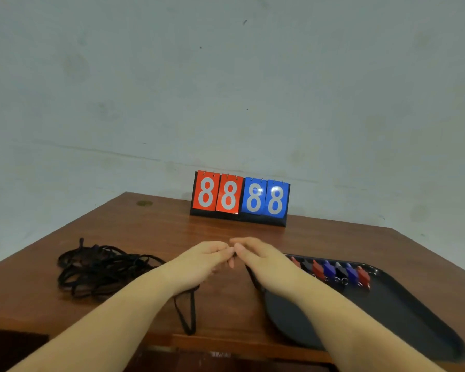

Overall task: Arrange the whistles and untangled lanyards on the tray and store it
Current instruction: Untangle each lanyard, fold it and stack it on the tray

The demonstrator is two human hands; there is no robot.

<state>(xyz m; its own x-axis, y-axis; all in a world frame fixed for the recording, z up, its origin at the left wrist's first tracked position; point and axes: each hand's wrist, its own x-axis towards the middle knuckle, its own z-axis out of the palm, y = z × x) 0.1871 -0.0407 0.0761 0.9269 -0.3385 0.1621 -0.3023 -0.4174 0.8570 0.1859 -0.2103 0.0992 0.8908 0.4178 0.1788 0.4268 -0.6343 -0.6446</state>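
Observation:
A tangled pile of black lanyards [100, 269] lies on the left of the wooden table [159, 232]. My left hand [204, 260] and my right hand [258, 260] meet at the table's middle, fingertips pinching one black lanyard [187, 312] between them; its loop hangs down toward the table's front edge. A black tray [403, 315] sits at the right, with a row of several red, blue and black whistles [333, 271] along its far side.
A flip scoreboard [240, 198] showing 88 in red and 88 in blue stands at the back of the table against a pale wall. The table's front edge runs just below my forearms.

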